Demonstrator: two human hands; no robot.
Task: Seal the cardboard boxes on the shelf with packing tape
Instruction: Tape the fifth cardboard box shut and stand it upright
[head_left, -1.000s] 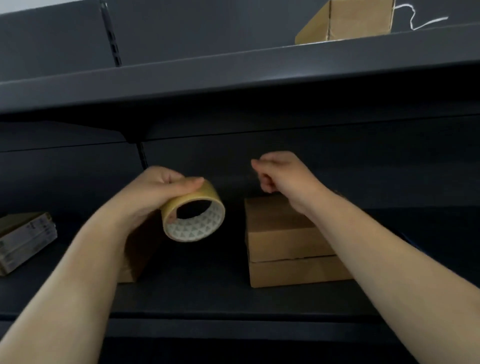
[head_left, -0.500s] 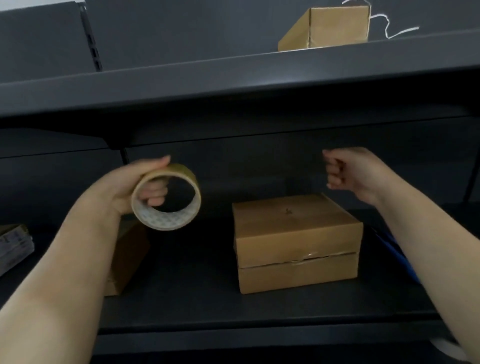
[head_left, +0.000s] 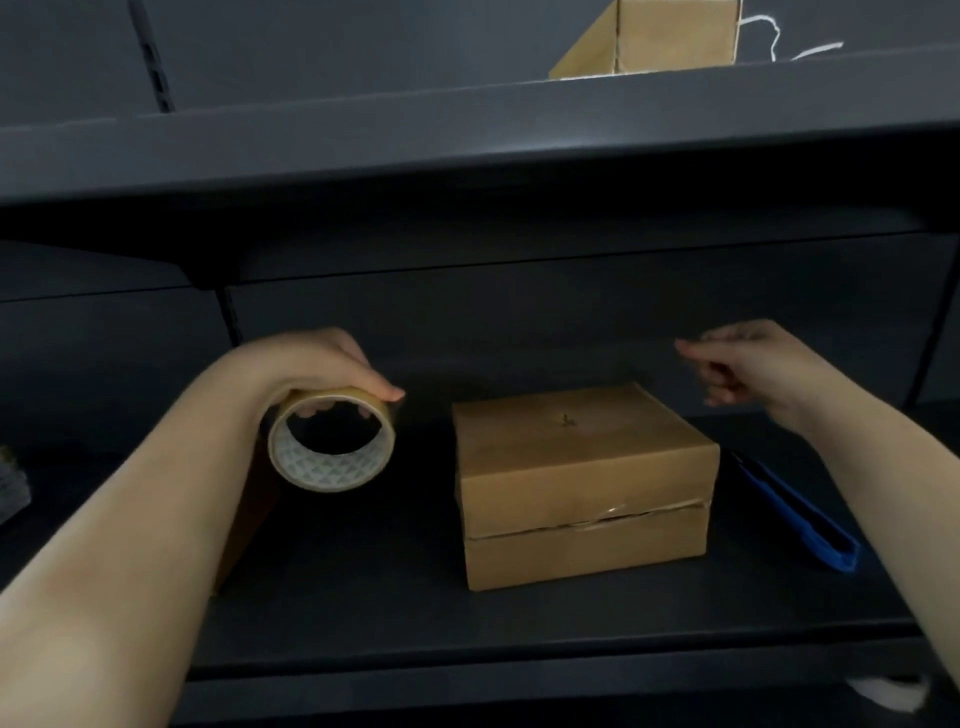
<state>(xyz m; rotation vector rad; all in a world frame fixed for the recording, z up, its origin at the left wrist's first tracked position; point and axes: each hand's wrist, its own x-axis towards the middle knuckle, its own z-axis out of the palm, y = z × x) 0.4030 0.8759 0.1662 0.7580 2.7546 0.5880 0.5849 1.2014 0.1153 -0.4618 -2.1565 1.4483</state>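
A closed cardboard box (head_left: 582, 467) sits mid-shelf, with a creased seam across its front. My left hand (head_left: 317, 364) grips a roll of tan packing tape (head_left: 332, 452) from above, left of the box and held above the shelf. My right hand (head_left: 748, 364) hovers above the box's far right corner, thumb and forefinger pinched together, apparently on the tape end. The strip between roll and fingers is too faint to make out. A second cardboard box (head_left: 249, 514) is mostly hidden behind my left forearm.
A blue flat tool (head_left: 795, 509) lies on the dark shelf (head_left: 467, 618) right of the box. A stack of flat items (head_left: 10, 483) shows at the far left edge. The upper shelf (head_left: 467, 130) carries another cardboard box (head_left: 670, 36) and a white cord (head_left: 769, 31).
My right hand moved from beside the roll out to the right, past the box. My left hand turned over the roll and lowered it. The view shifted, bringing the box to centre.
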